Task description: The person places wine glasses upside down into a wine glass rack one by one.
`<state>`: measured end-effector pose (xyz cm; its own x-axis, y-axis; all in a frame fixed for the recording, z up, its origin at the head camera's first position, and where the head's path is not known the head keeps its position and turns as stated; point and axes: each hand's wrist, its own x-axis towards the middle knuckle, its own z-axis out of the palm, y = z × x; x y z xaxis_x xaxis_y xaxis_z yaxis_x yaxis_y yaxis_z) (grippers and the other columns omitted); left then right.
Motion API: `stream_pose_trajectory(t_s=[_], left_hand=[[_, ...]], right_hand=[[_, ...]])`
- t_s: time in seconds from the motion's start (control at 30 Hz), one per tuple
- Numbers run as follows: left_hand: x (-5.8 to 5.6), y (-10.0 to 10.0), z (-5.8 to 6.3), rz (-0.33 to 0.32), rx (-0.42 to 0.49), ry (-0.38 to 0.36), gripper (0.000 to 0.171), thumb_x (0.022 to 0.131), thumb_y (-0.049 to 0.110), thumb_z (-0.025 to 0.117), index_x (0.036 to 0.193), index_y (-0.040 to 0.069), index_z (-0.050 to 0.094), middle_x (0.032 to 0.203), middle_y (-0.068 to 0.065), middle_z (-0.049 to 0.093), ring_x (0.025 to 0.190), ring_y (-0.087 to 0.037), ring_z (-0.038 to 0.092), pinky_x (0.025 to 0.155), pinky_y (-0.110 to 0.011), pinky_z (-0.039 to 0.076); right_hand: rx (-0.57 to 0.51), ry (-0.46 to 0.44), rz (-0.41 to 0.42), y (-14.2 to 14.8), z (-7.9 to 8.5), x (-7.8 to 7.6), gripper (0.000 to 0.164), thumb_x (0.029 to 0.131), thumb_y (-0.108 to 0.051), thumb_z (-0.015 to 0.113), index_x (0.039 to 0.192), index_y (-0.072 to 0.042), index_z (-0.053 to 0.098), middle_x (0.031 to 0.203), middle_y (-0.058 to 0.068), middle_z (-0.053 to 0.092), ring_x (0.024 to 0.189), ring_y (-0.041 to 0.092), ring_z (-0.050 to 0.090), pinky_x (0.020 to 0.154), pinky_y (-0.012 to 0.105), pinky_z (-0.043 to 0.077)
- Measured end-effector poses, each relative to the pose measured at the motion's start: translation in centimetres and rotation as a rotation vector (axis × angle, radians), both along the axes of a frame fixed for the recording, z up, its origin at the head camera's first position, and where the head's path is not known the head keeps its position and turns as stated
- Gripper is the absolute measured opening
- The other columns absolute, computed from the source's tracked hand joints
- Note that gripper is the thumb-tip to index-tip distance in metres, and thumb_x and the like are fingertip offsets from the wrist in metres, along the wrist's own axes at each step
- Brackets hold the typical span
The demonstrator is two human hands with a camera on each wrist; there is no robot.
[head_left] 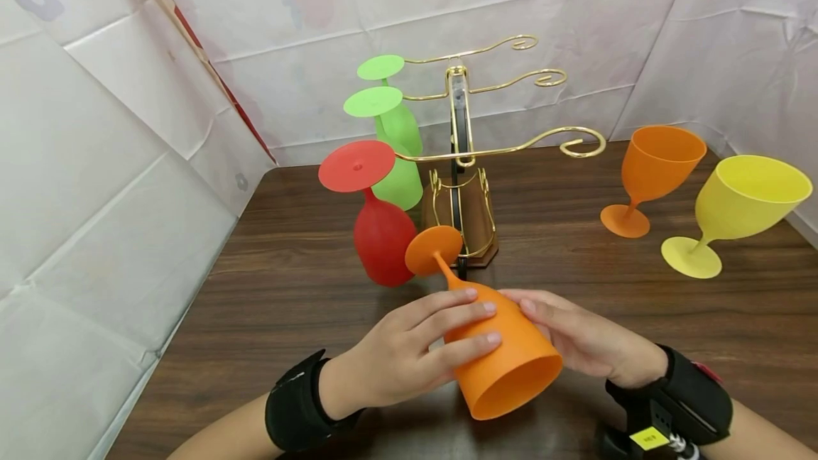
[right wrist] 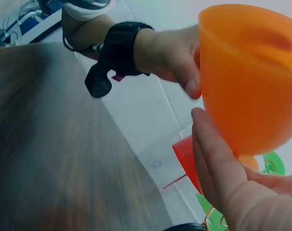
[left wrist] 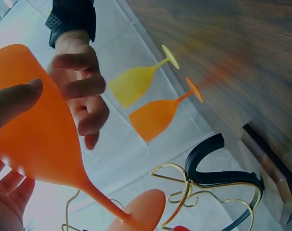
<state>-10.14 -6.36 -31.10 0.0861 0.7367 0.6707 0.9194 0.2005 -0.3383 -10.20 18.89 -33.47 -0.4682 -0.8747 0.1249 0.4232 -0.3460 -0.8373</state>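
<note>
An orange goblet is held tilted over the table, its foot up toward the rack and its mouth facing down toward the front. My left hand grips the bowl, fingers across its top and thumb on the other side, as the left wrist view shows. Beside the bowl's right side is my right hand, its fingertips at the surface; whether they press on it I cannot tell. A gold wire glass rack stands behind. From its left arms hang a red goblet and two green goblets, upside down.
At the right stand another orange goblet and a yellow goblet, both upright. Curled gold arms stick out on the rack's right side. Pale cloth walls border the dark wooden table at the back and sides.
</note>
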Motion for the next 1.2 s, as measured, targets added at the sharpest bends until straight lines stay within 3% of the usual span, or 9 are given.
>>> stream_pose_trajectory(t_s=[0.27,0.43,0.57,0.67,0.77,0.87,0.97,1.07,1.2], left_hand=[[0.0,-0.1,-0.3,0.009,-0.016,-0.036,0.046,0.079,0.025,0.077,0.118,0.011,0.058,0.124,-0.012,0.058,0.12,-0.026,0.052,0.104,-0.029,0.039],[-0.2,-0.9,-0.4,-0.025,-0.006,-0.171,0.042,0.082,0.012,0.07,0.121,0.007,0.055,0.128,-0.015,0.053,0.122,-0.029,0.049,0.104,-0.031,0.04],[-0.6,-1.3,-0.4,-0.061,0.068,-0.28,0.039,0.083,0.002,0.057,0.121,0.001,0.051,0.126,-0.019,0.05,0.119,-0.031,0.05,0.101,-0.034,0.043],[-0.8,-1.5,-0.6,-0.08,0.152,-0.455,0.036,0.087,0.003,0.051,0.122,-0.004,0.049,0.126,-0.019,0.049,0.118,-0.03,0.05,0.1,-0.035,0.044],[-0.7,-1.6,-0.9,-0.102,0.221,-0.721,0.036,0.092,0.008,0.049,0.126,-0.004,0.047,0.127,-0.018,0.05,0.119,-0.027,0.049,0.1,-0.035,0.043],[-0.5,-1.7,-1.2,-0.163,0.242,-1.037,0.042,0.097,0.019,0.05,0.133,-0.001,0.041,0.131,-0.015,0.05,0.122,-0.025,0.048,0.101,-0.036,0.043],[-0.5,-1.6,-1.5,-0.222,0.227,-1.277,0.06,0.095,0.034,0.055,0.141,0.002,0.033,0.138,-0.013,0.045,0.127,-0.024,0.044,0.103,-0.037,0.041],[-0.5,-1.4,-1.8,-0.246,0.198,-1.39,0.077,0.087,0.04,0.065,0.144,0.005,0.028,0.141,-0.011,0.042,0.128,-0.024,0.042,0.104,-0.037,0.04],[-0.4,-1.1,-2.1,-0.238,0.195,-1.407,0.08,0.079,0.017,0.077,0.143,0.008,0.031,0.137,-0.01,0.046,0.125,-0.023,0.045,0.103,-0.037,0.042]], right_hand=[[0.002,-0.072,0.019,-0.5,0.1,0.0,0.043,0.104,-0.025,0.031,0.143,-0.004,0.031,0.13,0.012,0.055,0.115,0.024,0.058,0.098,0.039,0.045],[0.114,0.047,-0.117,-0.2,-0.4,0.1,0.052,0.1,-0.024,0.041,0.144,-0.002,0.025,0.133,0.013,0.051,0.116,0.028,0.055,0.096,0.042,0.046],[0.154,0.175,-0.207,0.1,-0.5,0.3,0.058,0.095,-0.026,0.052,0.143,-0.003,0.029,0.135,0.015,0.048,0.118,0.029,0.052,0.097,0.041,0.046],[0.112,0.285,-0.267,-0.1,-0.1,0.4,0.059,0.091,-0.02,0.059,0.141,-0.003,0.032,0.134,0.016,0.048,0.116,0.029,0.053,0.095,0.041,0.048],[0.109,0.477,-0.382,-0.4,0.4,0.7,0.063,0.087,-0.01,0.064,0.14,0.002,0.032,0.132,0.015,0.049,0.114,0.025,0.054,0.092,0.039,0.05],[0.21,0.668,-0.544,-0.7,0.9,1.3,0.071,0.079,0.001,0.07,0.139,0.004,0.033,0.134,0.012,0.048,0.116,0.02,0.053,0.091,0.034,0.051],[0.331,0.806,-0.675,-1.0,1.3,2.0,0.082,0.069,0.009,0.077,0.14,0.001,0.035,0.136,0.009,0.046,0.118,0.015,0.05,0.092,0.029,0.049],[0.354,0.901,-0.758,-1.4,1.5,2.3,0.088,0.062,0.011,0.081,0.138,0.001,0.037,0.134,0.009,0.046,0.118,0.014,0.048,0.093,0.024,0.048],[0.261,0.976,-0.79,-1.8,1.3,2.3,0.089,0.059,0.012,0.083,0.136,0.007,0.037,0.133,0.01,0.046,0.12,0.015,0.046,0.095,0.023,0.047]])
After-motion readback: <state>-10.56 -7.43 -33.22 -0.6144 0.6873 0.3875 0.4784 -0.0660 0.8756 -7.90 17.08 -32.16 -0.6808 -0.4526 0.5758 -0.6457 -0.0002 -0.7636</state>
